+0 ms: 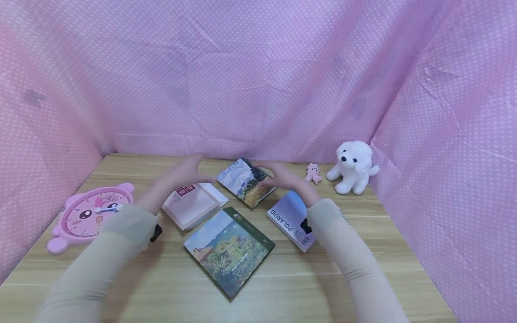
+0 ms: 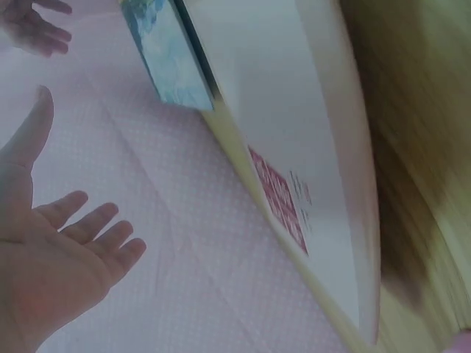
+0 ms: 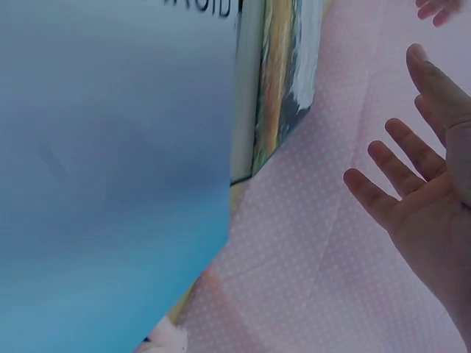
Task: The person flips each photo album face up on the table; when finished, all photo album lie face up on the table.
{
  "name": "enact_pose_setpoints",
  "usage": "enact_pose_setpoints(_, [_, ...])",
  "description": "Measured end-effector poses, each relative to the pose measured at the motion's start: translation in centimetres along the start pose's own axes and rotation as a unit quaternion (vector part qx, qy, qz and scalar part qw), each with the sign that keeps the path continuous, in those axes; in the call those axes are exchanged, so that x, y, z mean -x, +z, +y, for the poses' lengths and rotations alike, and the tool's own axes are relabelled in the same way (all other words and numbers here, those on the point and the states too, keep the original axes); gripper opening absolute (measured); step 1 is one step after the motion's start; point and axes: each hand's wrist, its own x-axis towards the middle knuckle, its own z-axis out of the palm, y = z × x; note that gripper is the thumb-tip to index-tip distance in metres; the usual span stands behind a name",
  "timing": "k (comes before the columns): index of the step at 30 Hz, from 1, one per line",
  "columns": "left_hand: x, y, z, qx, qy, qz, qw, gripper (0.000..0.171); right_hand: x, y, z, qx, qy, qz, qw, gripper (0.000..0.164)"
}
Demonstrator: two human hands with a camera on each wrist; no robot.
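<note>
My left hand (image 1: 183,175) is raised above the white book with a red label (image 1: 194,204), its fingers and thumb spread. Across from it my right hand (image 1: 280,175) hovers at the right side of a book with a swirling landscape painting (image 1: 244,181), near the blue-white POLAROID box (image 1: 288,217). That painted book lies between the two hands. Each wrist view shows its hand apart from everything: the left palm (image 2: 59,265) and the right palm (image 3: 430,176) hold nothing. Closer to the front lies a green-edged photo album (image 1: 230,251) with a painted cover.
A pink bear-shaped clock (image 1: 94,213) lies at the left of the wooden table (image 1: 282,291). At the back right sit a small pink figure (image 1: 313,173) and a white plush dog (image 1: 353,168). Pink dotted cloth (image 1: 242,80) hangs behind and along both sides.
</note>
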Motion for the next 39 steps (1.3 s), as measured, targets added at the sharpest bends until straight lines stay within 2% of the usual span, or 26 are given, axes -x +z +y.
enact_pose_setpoints(7, [-2.4, 2.3, 1.1, 0.027, 0.002, -0.009, 0.9996, 0.097, 0.7, -0.6, 2.1, -0.015, 0.055, 0.001, 0.998, 0.070])
enact_pose_setpoints(14, [-4.6, 4.1, 1.3, 0.026, -0.002, -0.015, 0.9996, 0.095, 0.7, -0.3, 4.2, -0.004, 0.069, -0.012, 0.997, 0.073])
enact_pose_setpoints(20, [-6.1, 5.4, 1.2, 0.044, 0.014, -0.012, 0.9989, 0.090, 0.4, 0.0, 5.2, -0.009, 0.096, -0.036, 0.995, 0.069])
enact_pose_setpoints(24, [-6.8, 6.2, 1.1, 0.049, 0.012, -0.015, 0.9986, 0.092, 0.2, 0.3, 5.8, -0.003, 0.117, -0.052, 0.992, 0.068])
enact_pose_setpoints(30, [-7.7, 7.1, 0.9, 0.022, 0.006, -0.022, 0.9995, 0.094, 0.2, 0.6, 6.6, -0.001, 0.149, -0.071, 0.986, 0.066])
enact_pose_setpoints(39, [-8.3, 8.1, 0.6, -0.014, -0.042, -0.055, 0.9975, 0.090, 0.2, 1.2, 7.2, -0.010, 0.143, -0.085, 0.986, 0.062])
